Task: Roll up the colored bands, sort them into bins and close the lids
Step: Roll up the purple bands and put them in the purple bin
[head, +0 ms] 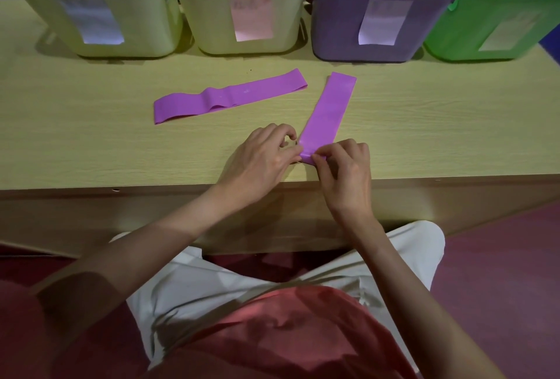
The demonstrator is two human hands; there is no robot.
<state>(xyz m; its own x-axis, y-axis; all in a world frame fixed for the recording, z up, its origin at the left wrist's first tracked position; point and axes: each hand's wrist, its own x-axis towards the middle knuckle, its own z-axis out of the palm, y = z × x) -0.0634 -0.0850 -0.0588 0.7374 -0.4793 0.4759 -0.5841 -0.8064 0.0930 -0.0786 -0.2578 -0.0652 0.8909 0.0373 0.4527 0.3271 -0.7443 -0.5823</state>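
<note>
A long wooden bench (91, 124) carries four open bins at the back: two pale yellow-green bins (100, 8) (242, 5), a purple bin (378, 14) and a green bin (500, 11). One purple band (227, 95) lies flat mid-bench. Nearer the edge, a second purple band (328, 112) has its near end curled over, pinched there by the left hand (260, 160) and right hand (348, 172), fingers curled on it.

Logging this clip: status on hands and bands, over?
Both hands, left hand and right hand, pinching near end of band, roll just started. Second band flat, untouched. Purple bin open. Nothing in the way.
</note>
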